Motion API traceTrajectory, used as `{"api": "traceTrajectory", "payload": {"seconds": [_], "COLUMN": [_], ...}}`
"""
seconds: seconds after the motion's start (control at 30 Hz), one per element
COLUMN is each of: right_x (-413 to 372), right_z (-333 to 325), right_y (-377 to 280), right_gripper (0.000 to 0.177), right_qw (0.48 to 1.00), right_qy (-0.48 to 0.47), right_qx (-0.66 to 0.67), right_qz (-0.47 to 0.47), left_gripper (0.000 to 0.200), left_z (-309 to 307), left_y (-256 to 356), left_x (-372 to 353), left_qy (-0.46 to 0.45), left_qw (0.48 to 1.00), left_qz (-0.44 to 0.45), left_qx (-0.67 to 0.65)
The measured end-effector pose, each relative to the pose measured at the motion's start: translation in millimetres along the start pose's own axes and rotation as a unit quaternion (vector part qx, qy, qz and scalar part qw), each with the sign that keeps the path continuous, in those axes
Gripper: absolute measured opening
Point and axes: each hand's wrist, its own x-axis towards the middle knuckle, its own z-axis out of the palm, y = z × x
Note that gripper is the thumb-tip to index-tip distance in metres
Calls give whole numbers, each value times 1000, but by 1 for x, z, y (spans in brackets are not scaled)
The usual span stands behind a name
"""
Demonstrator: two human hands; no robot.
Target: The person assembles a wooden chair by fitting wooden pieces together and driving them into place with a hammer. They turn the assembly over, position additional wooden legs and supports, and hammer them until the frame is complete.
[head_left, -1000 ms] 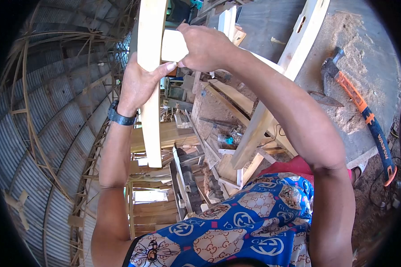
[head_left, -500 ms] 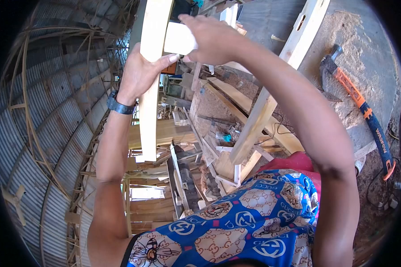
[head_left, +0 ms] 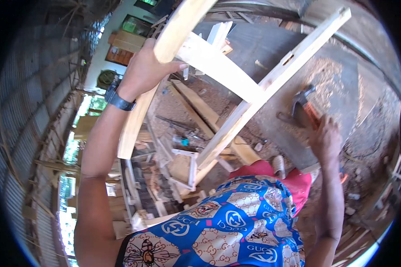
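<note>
My left hand [head_left: 146, 73] is wrapped around a long, slightly curved wooden piece [head_left: 176, 31], its thumb lying along the inner side. A pale crosspiece [head_left: 227, 69] runs from this curved piece to a straight wooden post [head_left: 276, 86] with a slot cut in it. Where the crosspiece meets the curved piece, my thumb is close by. Low on the right, my right hand [head_left: 326, 140] closes on the handle of a claw hammer [head_left: 313, 113]. The hammer's dark head lies over the grey work surface, and my fingers hide part of the handle.
Sawdust and shavings lie on the grey board [head_left: 329, 80] at the right. A dark metal tool [head_left: 287, 119] rests beside the hammer. Wooden planks [head_left: 196, 111] and offcuts cover the ground below. A small box-like wooden frame [head_left: 182, 169] sits near my shirt.
My right hand has left the crosspiece and moved down right onto the hammer. The crosspiece now spans between the curved piece and the slotted post. My left hand keeps its hold; the view has shifted.
</note>
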Motion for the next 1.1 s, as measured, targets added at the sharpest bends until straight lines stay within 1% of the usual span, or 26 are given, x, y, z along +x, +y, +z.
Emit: {"api": "traceTrajectory", "payload": {"seconds": [0.07, 0.1, 0.13, 0.17, 0.2, 0.23, 0.27, 0.3, 0.33, 0.37, 0.4, 0.43, 0.47, 0.5, 0.53, 0.57, 0.6, 0.67, 0.7, 0.77, 0.8, 0.9, 1.0, 1.03, 1.07, 1.1], "right_x": [-2, 10, 20, 32, 38, 43, 48, 51, 50, 52, 64, 58, 62, 67, 79, 94, 86, 108, 115, 125, 125, 131, 159, 135, 130, 129], "right_z": [-10, -13, -4, 0, -17, -41, -62, -98, -147, -189, -216, -256, -283, -300, -312, -318, -333, -344, -349, -360, -363, -360, -335, -354, -365, -373], "right_y": [-8, -2, 12, 21, 21, 14, 1, -23, -55, -79, -93, -124, -147, -170, -188, -203, -225, -250, -261, -282, -289, -295, -275, -290, -295, -300], "right_gripper": [32, 31, 32, 33, 30, 27, 24, 24, 22, 20, 24, 28, 31, 27, 24, 23, 26, 32, 32, 37, 37, 36, 42, 40, 40, 37], "right_qw": [998, 995, 991, 989, 979, 980, 980, 982, 971, 957, 929, 931, 945, 924, 893, 843, 868, 818, 815, 759, 756, 778, 744, 759, 758, 777], "right_qy": [-21, -85, -90, -93, -113, -99, -87, -78, -70, -69, -36, -66, -81, -28, 28, 89, 60, 75, 75, 145, 143, 173, 110, 121, 123, 111], "right_qx": [-23, 1, 49, 63, 130, 126, 124, 96, 127, 159, 176, 183, 132, 111, 44, 18, -10, -40, -43, -83, -85, -112, -312, -341, -341, -293], "right_qz": [-57, -60, -86, -99, -108, -119, -131, -145, -189, -231, -325, -310, -287, -366, -446, -530, -494, -568, -573, -630, -632, -593, -581, -541, -543, -545], "left_gripper": [80, 87, 87, 88, 88, 88, 88, 86, 85, 82, 82, 81, 80, 80, 80, 79, 79, 81, 81, 82, 82, 84, 83, 83, 83, 83], "left_z": [-8, -5, 0, 4, 6, 2, 3, 6, 7, -1, -3, -6, -8, -8, -7, -9, -9, -9, -9, -10, -10, -11, -14, -14, -14, -14], "left_y": [14, 4, -4, -9, -12, -10, -13, -18, -20, -15, -12, -9, -8, -8, -7, -6, -7, -7, -7, -7, -7, -5, -4, -4, -4, -5], "left_x": [-1, -1, -2, -3, -3, -3, -2, -2, -3, -7, -10, -11, -11, -11, -11, -11, -11, -14, -15, -16, -16, -16, -16, -16, -17, -16], "left_qy": [-50, -33, -16, 0, 19, 7, 30, 25, 20, 22, 33, 15, -3, 7, -7, -18, -9, -13, -10, -12, -10, -23, -27, -25, -20, -18], "left_qw": [993, 998, 999, 1000, 1000, 999, 998, 999, 999, 999, 998, 998, 998, 998, 997, 996, 996, 996, 996, 996, 996, 996, 997, 997, 997, 997], "left_qz": [-70, -40, -50, -31, -14, -37, -50, -44, -38, -43, -57, -61, -63, -69, -77, -85, -90, -83, -87, -87, -90, -90, -74, -72, -73, -75], "left_qx": [78, 36, 11, 1, -7, 20, -1, -8, -12, 20, 4, 11, 20, 10, 8, 7, 3, 2, 0, -1, -3, -5, 13, 12, 10, 12]}}
